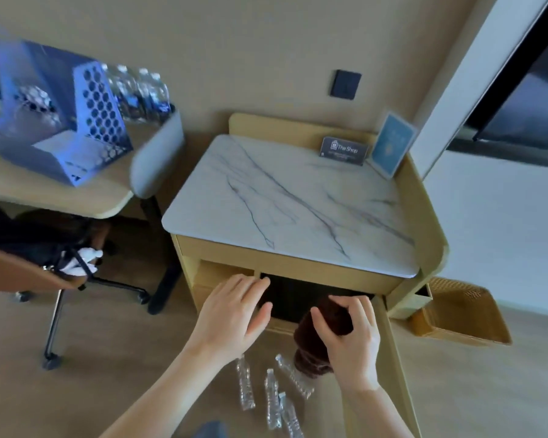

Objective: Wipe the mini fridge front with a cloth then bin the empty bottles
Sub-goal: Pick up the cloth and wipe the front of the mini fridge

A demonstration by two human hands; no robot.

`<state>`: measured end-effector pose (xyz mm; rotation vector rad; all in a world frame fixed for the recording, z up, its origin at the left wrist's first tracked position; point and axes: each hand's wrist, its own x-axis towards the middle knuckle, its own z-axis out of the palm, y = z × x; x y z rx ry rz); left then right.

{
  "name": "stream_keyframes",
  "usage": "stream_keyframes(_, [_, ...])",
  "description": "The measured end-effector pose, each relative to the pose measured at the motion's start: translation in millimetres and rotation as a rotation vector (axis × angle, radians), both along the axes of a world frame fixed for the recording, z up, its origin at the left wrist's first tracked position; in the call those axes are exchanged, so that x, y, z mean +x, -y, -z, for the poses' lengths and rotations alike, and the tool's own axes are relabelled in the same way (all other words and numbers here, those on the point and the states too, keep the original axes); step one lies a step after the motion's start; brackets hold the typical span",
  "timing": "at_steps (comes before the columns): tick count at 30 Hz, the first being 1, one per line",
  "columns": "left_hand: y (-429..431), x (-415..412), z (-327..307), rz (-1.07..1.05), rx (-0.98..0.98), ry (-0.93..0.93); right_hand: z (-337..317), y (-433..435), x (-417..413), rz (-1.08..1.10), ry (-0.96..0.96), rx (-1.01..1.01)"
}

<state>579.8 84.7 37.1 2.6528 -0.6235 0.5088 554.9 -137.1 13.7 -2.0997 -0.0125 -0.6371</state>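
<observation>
Four empty bottles (245, 385) lie on the floor under both hands, just in front of the cabinet (424, 184) w/ a marble top (291, 200). R hand (350, 339) grips a bunched dark-brown cloth (309, 355), fingers curled round it, at the black mini fridge front (298, 298) inside the cabinet; whether the cloth touches the fridge can't be told. L hand (231, 314) is open, fingers straight, at the front's left edge. A wicker basket (462, 311) sits right of the cabinet, well apart from the bottles.

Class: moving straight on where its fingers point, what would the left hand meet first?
Most likely the mini fridge front, near its left edge, ahead of the left hand; depth is unclear.
</observation>
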Motion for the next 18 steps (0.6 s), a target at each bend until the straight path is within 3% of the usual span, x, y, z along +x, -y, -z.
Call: stream_keyframes(18, [-27.2,-4.7,-4.3,-0.306,-0.02,-0.111,-1.1,-5.8,49.1,-0.09,-0.052,0.056])
